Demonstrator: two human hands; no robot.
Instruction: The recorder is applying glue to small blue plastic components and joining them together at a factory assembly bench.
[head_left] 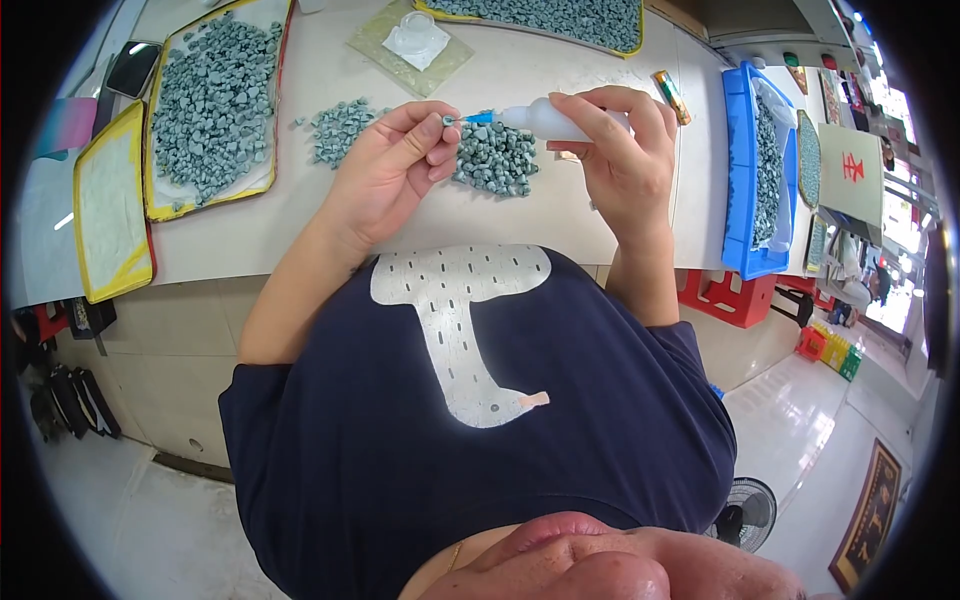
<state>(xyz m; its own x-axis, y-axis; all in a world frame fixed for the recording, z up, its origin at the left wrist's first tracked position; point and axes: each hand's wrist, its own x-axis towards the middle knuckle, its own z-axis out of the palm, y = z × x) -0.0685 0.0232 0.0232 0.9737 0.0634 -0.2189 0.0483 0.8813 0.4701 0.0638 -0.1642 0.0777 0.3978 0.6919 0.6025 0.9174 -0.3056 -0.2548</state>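
Between the thumb and fingers of my left hand [392, 165] is a small grey-green piece [449, 121], pinched above the table. My right hand [636, 150] grips a white squeeze bottle [540, 119], tipped sideways. Its thin blue nozzle [480, 117] points left, with the end at or very near the piece; contact is too small to tell. Below the bottle lies a heap of dark grey-green pieces [498, 162]. A paler, looser spread of similar pieces [340, 130] sits left of it, partly behind my left hand.
A yellow-rimmed tray [149, 185] full of pieces stands at left, beside a yellow-edged board [112, 200] and a phone [134, 69]. A square mat [440, 75] carries a small white dish. At right are a small cylinder [672, 97] and a blue basket [738, 180] holding pieces.
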